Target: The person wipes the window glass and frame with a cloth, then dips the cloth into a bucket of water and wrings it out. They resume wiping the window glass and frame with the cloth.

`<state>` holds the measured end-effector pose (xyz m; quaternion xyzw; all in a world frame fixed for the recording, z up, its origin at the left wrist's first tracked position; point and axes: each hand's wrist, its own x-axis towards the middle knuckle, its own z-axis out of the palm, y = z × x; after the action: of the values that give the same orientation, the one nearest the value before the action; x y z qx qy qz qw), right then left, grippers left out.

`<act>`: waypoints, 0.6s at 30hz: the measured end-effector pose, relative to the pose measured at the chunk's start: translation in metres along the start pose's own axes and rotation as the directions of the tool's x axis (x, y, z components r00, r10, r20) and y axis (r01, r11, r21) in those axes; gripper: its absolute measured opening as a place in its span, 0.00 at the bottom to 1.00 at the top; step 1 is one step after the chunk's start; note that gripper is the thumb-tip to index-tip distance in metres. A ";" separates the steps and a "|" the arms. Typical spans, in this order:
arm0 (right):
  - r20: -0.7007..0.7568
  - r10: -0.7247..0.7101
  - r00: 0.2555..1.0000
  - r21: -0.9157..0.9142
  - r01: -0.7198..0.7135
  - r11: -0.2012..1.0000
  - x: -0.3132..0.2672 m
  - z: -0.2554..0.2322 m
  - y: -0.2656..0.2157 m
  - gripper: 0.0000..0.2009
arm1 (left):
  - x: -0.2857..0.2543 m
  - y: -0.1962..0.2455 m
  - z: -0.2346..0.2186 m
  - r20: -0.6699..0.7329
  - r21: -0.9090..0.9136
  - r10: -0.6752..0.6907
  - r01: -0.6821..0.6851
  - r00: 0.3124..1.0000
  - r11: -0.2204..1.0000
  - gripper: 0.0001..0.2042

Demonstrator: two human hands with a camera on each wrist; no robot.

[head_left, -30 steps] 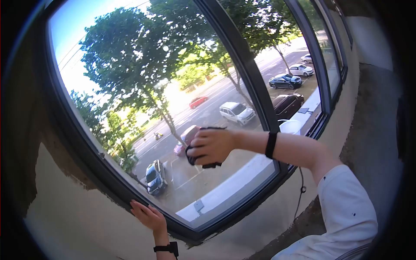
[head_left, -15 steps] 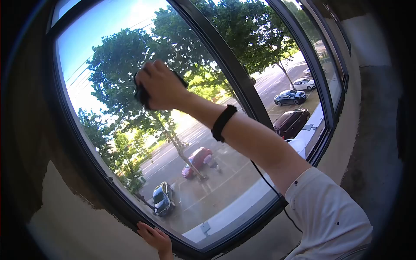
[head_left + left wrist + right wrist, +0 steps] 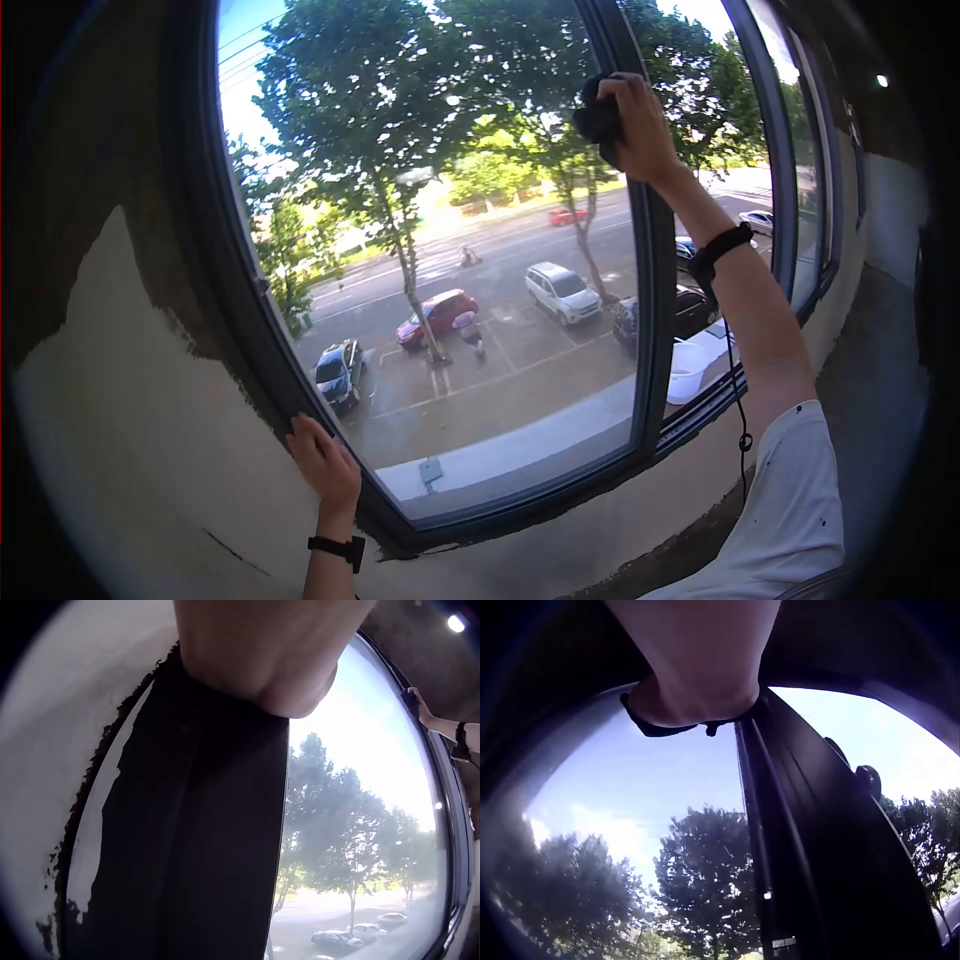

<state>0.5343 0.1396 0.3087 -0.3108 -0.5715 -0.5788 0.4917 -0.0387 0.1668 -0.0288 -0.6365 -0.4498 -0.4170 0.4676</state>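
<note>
My right hand [image 3: 642,130] grips a bunched black cloth [image 3: 598,118] high on the window pane [image 3: 520,400], right beside the upright frame bar [image 3: 655,300]. In the right wrist view the cloth's dark edge [image 3: 660,730] sticks out below the hand, overlapping the glass. Low on the left, my left hand [image 3: 328,465] rests on the dark window frame [image 3: 240,320], its fingers fairly straight and holding nothing. The left wrist view shows only the heel of that hand [image 3: 262,660] over the frame; its fingers are hidden there.
A white bucket [image 3: 686,370] stands behind the bar at the right. A thin black cable [image 3: 743,420] hangs from the right wrist strap [image 3: 722,248]. Rough, partly plastered wall [image 3: 110,330] borders the frame. Trees and parked cars show outside through the glass.
My right hand with the cloth went up and left across the pane, then swung right to the frame bar. My left hand stays on the frame; the head view has shifted.
</note>
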 end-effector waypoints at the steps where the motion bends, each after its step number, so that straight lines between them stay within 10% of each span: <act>1: -0.029 0.052 0.998 -0.048 -0.053 0.997 0.022 0.011 -0.002 0.22 | 0.004 0.003 -0.004 0.002 -0.013 -0.003 0.003 1.000 1.000 0.29; 5: -0.245 0.241 0.939 -0.139 -0.280 0.950 0.107 0.060 -0.045 0.25 | 0.007 0.006 -0.005 -0.038 0.006 0.011 -0.011 0.999 1.000 0.28; 8: -0.089 0.262 0.961 0.066 -0.257 0.964 0.160 0.061 -0.150 0.22 | 0.006 0.006 -0.006 -0.029 0.009 0.002 -0.001 1.000 1.000 0.27; 13: -0.147 -0.193 0.970 0.347 0.233 0.908 0.125 0.110 -0.285 0.25 | 0.005 0.004 -0.006 -0.038 0.001 -0.002 0.002 0.999 1.000 0.27; 16: 0.008 -0.695 0.719 0.631 0.536 0.562 0.059 0.083 -0.313 0.27 | 0.006 0.005 -0.006 -0.074 0.012 0.008 -0.007 0.997 1.000 0.26; 18: 0.025 -0.769 0.639 0.672 0.559 0.486 0.022 0.067 -0.290 0.27 | 0.005 0.006 -0.003 -0.059 -0.019 -0.017 0.015 0.998 1.000 0.28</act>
<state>0.2458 0.1600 0.2366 0.0243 -0.8718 -0.4485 0.1957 -0.0318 0.1637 -0.0243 -0.6246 -0.4371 -0.4434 0.4715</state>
